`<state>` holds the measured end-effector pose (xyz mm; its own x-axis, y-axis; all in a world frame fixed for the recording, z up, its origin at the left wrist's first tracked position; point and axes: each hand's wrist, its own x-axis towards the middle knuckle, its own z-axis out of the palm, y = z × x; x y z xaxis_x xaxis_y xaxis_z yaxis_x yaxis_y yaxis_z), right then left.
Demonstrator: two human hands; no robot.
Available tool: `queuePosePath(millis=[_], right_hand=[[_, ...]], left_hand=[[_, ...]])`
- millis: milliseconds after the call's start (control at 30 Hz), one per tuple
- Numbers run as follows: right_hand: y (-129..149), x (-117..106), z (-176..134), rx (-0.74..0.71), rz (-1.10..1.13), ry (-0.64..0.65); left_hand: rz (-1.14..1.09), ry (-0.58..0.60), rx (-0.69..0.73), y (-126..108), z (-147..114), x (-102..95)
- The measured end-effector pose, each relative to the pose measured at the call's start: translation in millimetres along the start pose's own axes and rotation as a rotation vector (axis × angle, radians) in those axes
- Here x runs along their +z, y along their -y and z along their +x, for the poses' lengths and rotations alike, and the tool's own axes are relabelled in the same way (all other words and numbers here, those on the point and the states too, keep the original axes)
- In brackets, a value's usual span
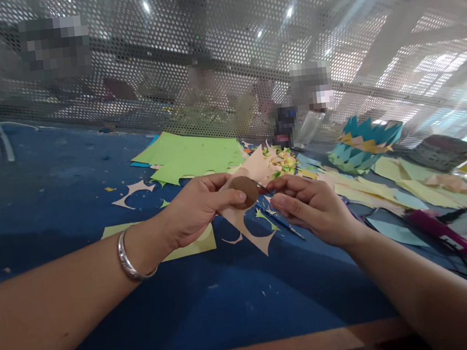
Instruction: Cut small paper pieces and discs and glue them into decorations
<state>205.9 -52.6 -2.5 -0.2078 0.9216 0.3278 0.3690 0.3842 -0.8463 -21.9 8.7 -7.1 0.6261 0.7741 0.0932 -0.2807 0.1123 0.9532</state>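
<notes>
My left hand [203, 206], with a silver bangle on its wrist, pinches a round brown cardboard disc [248, 190] against peach paper [253, 167]. The thumb lies on the disc's face. My right hand [309, 203] is closed around small scissors [263, 186]; their thin blades point at the disc's right edge, and the handles are mostly hidden by the fingers. Below the hands, a peach offcut [259, 241] with curved cut-outs shows over the blue table; whether it joins the held paper I cannot tell. A slim blue pen-like stick [284, 222] lies under my right hand.
Green sheets [198, 153] are stacked behind my left hand, near a curved offcut [135, 193]. Yellow-green scraps [284, 161] are heaped behind the hands. Rightward are a folded-paper ring [366, 144], paper strips [368, 188] and a magenta box [448, 230] with cables. Perforated metal [141, 56] borders the table [215, 321].
</notes>
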Motion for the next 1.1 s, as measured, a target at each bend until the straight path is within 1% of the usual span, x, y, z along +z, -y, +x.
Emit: queuePosePath(millis=[200,367,567,800,1033,1100], right_hand=[[1.2,-0.3,0.0,-0.011,-0.024,-0.009],[1.0,-1.4,-0.1,-0.030,-0.065,-0.013],[2.1,-1.1,0.4,0.004,-0.024,0.016],[0.8,-0.4,-0.7,-0.043,-0.038,-0.015],[3.1,-1.8,-0.4,-0.003,-0.023,0.033],[2.6,-2.4,0.4,-0.002,-0.006,0.043]], left_hand=[[-0.003,0.000,-0.034,0.2,-1.1,2.4],[0.021,0.020,-0.025,0.6,-0.8,1.3],[0.017,0.005,-0.038,-0.7,-0.4,2.6],[-0.007,0.005,-0.054,-0.2,-1.1,3.8],[0.027,0.018,-0.043,1.8,-0.6,2.0],[0.016,0.001,-0.019,1.7,-1.0,2.7]])
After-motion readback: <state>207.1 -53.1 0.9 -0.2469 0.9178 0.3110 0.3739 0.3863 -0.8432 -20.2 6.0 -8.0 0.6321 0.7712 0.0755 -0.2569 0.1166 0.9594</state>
